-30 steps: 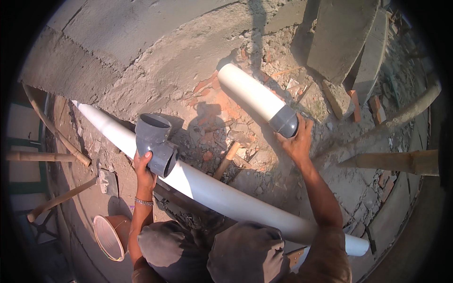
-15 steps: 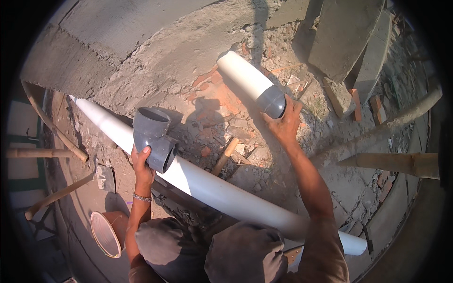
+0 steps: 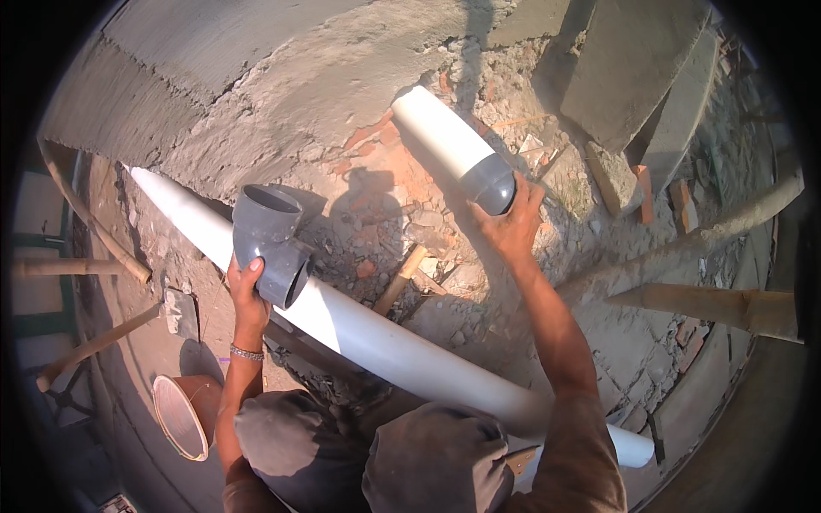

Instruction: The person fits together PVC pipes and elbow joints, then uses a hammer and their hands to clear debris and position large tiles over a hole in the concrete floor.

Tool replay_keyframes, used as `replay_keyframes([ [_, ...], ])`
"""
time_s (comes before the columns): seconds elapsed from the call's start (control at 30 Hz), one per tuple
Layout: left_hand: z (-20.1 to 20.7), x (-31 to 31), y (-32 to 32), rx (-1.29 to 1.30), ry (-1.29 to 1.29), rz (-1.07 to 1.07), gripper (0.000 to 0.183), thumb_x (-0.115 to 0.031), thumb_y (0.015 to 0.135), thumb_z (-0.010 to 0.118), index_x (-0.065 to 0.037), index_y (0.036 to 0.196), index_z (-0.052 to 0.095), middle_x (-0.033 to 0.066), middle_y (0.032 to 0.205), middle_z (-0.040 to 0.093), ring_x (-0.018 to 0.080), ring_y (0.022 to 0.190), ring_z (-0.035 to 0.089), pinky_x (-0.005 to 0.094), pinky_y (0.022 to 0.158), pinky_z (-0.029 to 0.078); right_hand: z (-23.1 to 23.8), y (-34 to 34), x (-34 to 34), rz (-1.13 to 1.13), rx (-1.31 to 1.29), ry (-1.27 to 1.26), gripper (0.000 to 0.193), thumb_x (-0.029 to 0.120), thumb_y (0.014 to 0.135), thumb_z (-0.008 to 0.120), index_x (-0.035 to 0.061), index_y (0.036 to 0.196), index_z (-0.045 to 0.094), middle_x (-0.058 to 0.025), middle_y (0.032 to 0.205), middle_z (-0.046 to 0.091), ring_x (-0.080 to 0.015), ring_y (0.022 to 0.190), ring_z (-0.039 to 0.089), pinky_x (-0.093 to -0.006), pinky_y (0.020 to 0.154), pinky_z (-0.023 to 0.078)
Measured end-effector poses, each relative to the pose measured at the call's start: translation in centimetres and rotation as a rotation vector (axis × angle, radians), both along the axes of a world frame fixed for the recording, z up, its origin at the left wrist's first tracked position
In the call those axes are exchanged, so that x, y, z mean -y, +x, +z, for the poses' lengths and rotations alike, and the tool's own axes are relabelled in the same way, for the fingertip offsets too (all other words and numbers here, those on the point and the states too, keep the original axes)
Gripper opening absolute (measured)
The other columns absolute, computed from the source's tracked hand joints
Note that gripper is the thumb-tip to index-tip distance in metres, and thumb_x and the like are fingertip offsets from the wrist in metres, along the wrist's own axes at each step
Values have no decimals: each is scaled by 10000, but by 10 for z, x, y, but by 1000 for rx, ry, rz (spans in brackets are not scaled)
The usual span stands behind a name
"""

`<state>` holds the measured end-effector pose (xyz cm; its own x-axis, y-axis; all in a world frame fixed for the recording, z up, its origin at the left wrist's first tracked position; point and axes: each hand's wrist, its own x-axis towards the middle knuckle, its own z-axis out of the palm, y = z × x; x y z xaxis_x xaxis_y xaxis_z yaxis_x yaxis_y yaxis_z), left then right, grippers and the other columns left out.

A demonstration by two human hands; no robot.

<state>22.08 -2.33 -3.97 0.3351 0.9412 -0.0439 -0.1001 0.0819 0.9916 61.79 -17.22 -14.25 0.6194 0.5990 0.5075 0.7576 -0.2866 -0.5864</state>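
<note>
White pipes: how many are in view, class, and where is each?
2: a long pipe slanting beyond the knees, and a short pipe whose grey fitting the right hand holds. Others may be hidden.

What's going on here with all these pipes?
A person has a grey pipe fitting in the left hand, while the right hand grips the grey end piece on a short white pipe. A long white pipe runs across in front of the knees. Beyond it lies broken rubble, and an orange bucket is at the left.
</note>
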Motion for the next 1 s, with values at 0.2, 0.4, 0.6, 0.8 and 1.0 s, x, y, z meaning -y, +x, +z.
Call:
replay_keyframes([
  [0.2,-6,0,-3,4,15,6,701,-337,884,683,55,1419,454,164,1293,584,230,1154,601,331,979,481,-2,-11,-7,25,192,-38,925,332,638,943,-2,1367,481,-192,1164,476,-386,1051,577,-480,844,532],
  [0.4,1,0,8,-34,26,-6,749,-345,876,686,64,1450,434,164,1311,576,233,1166,590,323,1004,458,10,-14,-71,22,-114,-9,924,322,628,947,3,1362,485,-206,1193,462,-411,1084,558,-488,877,522],
  [0.6,-3,-3,7,-75,103,12,778,-355,853,703,77,1447,447,170,1299,591,226,1184,576,333,1040,431,-13,-3,-116,110,81,59,922,302,638,945,7,1364,458,-229,1266,444,-438,1147,522,-516,961,489],
  [0.8,9,4,8,-145,152,39,812,-422,851,697,71,1451,458,162,1290,609,218,1165,590,331,1009,459,-13,-16,-122,161,-54,-15,925,325,648,951,10,1354,443,-247,1322,412,-449,1218,497,-509,1016,475],
  [1.0,8,5,4,-178,175,29,795,-424,846,714,59,1431,479,143,1226,640,193,1106,618,320,963,491,-26,-8,-110,219,-28,-1,1056,396,633,968,-37,1426,421,-288,1321,490,-413,1225,542,-478,1024,479],
])
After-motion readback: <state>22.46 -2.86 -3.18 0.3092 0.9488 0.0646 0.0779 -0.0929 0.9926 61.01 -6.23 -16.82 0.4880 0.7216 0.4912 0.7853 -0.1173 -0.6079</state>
